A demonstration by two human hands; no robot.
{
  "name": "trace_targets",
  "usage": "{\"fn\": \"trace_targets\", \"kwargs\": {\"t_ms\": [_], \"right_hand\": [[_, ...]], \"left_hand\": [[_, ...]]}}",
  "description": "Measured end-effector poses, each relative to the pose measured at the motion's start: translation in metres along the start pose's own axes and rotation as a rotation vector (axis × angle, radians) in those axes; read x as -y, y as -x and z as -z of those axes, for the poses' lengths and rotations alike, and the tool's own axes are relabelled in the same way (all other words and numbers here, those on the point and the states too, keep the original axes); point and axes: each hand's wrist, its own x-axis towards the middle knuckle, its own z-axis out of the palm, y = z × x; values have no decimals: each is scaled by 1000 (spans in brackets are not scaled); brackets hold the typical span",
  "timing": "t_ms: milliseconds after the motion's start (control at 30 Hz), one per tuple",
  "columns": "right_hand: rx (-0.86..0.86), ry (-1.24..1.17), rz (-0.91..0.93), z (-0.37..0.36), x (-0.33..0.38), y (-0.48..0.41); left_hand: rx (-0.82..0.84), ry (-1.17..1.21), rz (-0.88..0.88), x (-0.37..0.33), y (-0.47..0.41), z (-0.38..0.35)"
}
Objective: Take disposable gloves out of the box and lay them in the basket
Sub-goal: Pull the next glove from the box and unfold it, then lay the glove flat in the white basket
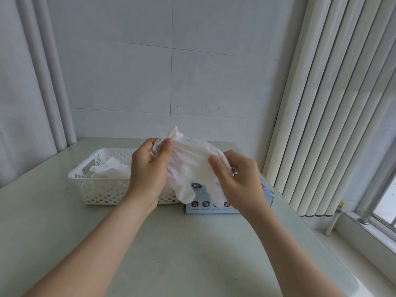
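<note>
Both hands, left hand and right hand, pinch one thin glove stretched between them above the box; more gloves lie in the basket.

The single head-worn camera looked forward and down from close above the table, facing the tiled wall at twelve o'clock, with window blinds at two o'clock.
</note>
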Motion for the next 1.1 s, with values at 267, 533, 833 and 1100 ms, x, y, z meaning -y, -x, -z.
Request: {"fn": "trace_targets", "kwargs": {"t_ms": [267,533,833,1100], "right_hand": [[-144,-256,-37,-9,21,4],[-181,-135,-97,-25,16,2],[-142,43,-178,-50,9,-30],[-32,104,-253,-90,20,-73]], "left_hand": [[86,59,62,-12,-2,2],[22,17,88,-16,-10,10],[-135,-332,-127,-9,-25,39],[-182,-646,-277,-4,-44,78]]}}
